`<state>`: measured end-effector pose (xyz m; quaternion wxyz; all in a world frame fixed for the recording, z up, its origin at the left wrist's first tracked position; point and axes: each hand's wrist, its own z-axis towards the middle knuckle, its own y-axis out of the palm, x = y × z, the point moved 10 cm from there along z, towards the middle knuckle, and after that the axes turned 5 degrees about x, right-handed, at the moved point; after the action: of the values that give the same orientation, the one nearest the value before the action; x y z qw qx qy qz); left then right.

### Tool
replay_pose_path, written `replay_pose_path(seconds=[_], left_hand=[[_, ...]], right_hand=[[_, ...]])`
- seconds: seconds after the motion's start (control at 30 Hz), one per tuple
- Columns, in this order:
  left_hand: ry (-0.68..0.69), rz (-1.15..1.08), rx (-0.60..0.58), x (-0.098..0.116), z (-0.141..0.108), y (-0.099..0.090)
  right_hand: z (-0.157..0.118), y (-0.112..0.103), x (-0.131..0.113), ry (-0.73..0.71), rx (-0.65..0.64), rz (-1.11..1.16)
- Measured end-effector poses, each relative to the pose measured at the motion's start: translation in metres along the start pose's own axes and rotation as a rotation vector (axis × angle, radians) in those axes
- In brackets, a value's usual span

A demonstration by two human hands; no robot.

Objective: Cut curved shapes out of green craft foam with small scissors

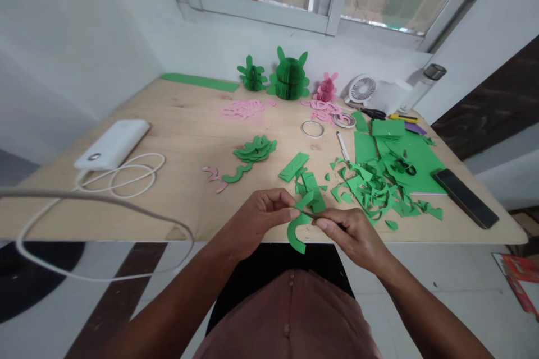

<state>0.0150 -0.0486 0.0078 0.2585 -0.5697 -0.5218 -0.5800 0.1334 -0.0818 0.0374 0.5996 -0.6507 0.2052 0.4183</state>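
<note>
A curved green paper piece (296, 238) hangs below the fingers at the table's front edge. My left hand (263, 216) pinches green paper between thumb and fingertips. My right hand (351, 233) is closed round a small dark tool, probably scissors, whose tip meets the paper; its handles are mostly hidden by the fingers. Just beyond the hands lie folded green strips (293, 166). To their left sit a stack of green cutouts (256, 149), a wavy green piece (237, 174) and small pink pieces (214, 177).
Green scraps (373, 188) and a black phone (465, 197) lie on the right. A white power bank (113, 145) with a looping cable is on the left. Paper figures (290, 77), a fan (362, 90) and a bottle (423, 87) stand at the back.
</note>
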Motion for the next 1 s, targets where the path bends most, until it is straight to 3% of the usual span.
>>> replay_pose_path(seconds=[0.8, 1.0], left_hand=[[-0.048, -0.217, 0.133, -0.011, -0.013, 0.003], [-0.023, -0.154, 0.156, -0.012, -0.013, -0.001]], right_hand=[[-0.007, 0.0, 0.001, 0.027, 0.075, 0.009], [-0.007, -0.018, 0.003, 0.064, 0.232, 0.094]])
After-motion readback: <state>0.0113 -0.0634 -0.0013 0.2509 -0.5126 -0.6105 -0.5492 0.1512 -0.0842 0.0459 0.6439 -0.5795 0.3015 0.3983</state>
